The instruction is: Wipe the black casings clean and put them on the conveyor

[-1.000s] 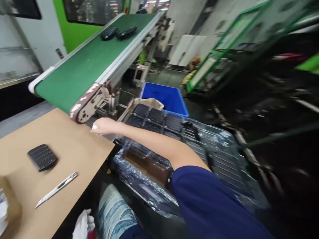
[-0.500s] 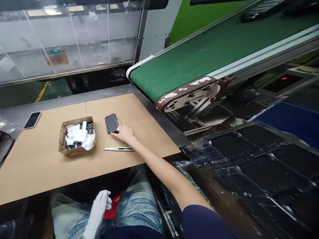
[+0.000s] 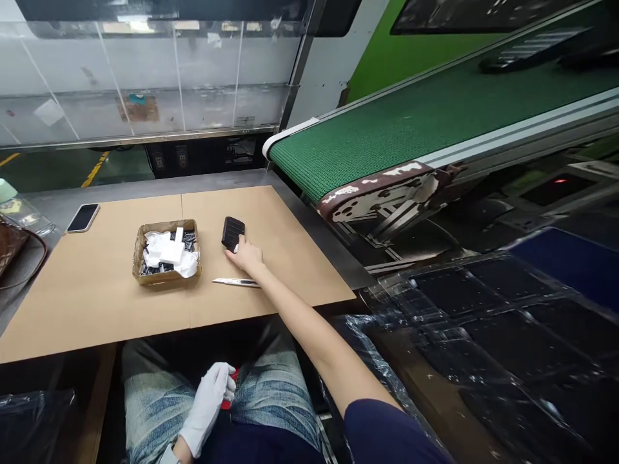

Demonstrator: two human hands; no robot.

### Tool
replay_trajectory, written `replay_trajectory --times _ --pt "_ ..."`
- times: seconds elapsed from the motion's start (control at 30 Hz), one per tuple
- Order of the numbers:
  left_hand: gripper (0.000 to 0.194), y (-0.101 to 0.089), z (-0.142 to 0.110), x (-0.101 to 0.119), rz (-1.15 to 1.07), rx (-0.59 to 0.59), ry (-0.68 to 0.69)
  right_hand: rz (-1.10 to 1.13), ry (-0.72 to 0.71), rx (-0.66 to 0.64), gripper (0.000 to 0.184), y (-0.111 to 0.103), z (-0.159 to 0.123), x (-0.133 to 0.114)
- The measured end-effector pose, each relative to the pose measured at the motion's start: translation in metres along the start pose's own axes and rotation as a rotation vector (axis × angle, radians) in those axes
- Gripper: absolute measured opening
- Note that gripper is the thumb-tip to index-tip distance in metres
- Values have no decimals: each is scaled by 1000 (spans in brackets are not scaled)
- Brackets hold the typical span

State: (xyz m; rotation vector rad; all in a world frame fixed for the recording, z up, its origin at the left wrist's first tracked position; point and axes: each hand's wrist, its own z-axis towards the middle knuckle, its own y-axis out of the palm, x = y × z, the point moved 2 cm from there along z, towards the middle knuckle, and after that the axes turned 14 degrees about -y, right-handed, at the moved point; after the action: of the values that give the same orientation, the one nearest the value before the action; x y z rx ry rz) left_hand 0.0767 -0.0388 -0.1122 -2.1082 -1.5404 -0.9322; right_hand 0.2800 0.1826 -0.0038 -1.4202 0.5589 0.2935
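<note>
My right hand point(image 3: 247, 255) reaches out over the brown board-covered table point(image 3: 97, 303) and grips a small black ribbed plastic part point(image 3: 232, 232), tilting it up off the surface. A silver utility knife point(image 3: 232, 281) lies just in front of that hand. My left hand point(image 3: 209, 405), in a white glove, rests on my lap with fingers curled around something red point(image 3: 227, 401) that I cannot make out.
A small cardboard box point(image 3: 167, 274) with white cloth and small dark pieces sits left of the part. A phone point(image 3: 83, 218) lies far left. A green conveyor belt point(image 3: 411, 122) slopes up at right. Plastic-wrapped trays of black parts point(image 3: 483, 322) stand at lower right.
The view swung left from the trays to the table. My right hand moved from the conveyor's end to the black part and has taken hold of it, lifting one edge.
</note>
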Motion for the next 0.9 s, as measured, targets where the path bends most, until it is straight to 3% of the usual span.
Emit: replay_trajectory --times 0.13,0.2,0.33,0.47,0.57,0.63,0.7,0.83,0.9 --pt "58 -1 -5 -2 -11 -3 12 220 138 140 39 -17 -5 10" --pt "59 -6 -10 2 -35 3 32 369 169 207 38 -26 -19 14" --pt "56 -19 -23 21 -78 -43 98 676 142 282 43 -36 -71 9" --pt "49 -27 -38 52 -117 -112 202 888 108 283 44 -38 -136 -14" --pt "50 -28 -53 75 -189 -112 300 1003 114 185 44 -31 -180 -39" --pt "68 -29 -66 89 -321 -65 437 1138 104 57 43 -21 -207 -58" --pt "73 -27 -78 98 -485 -72 503 1281 80 -119 42 -10 -232 -77" --pt "85 -23 -92 114 -658 -84 524 1320 30 -369 49 6 -265 -100" --pt "79 -23 -94 120 -867 -225 463 1211 -55 -473 50 7 -268 -100"
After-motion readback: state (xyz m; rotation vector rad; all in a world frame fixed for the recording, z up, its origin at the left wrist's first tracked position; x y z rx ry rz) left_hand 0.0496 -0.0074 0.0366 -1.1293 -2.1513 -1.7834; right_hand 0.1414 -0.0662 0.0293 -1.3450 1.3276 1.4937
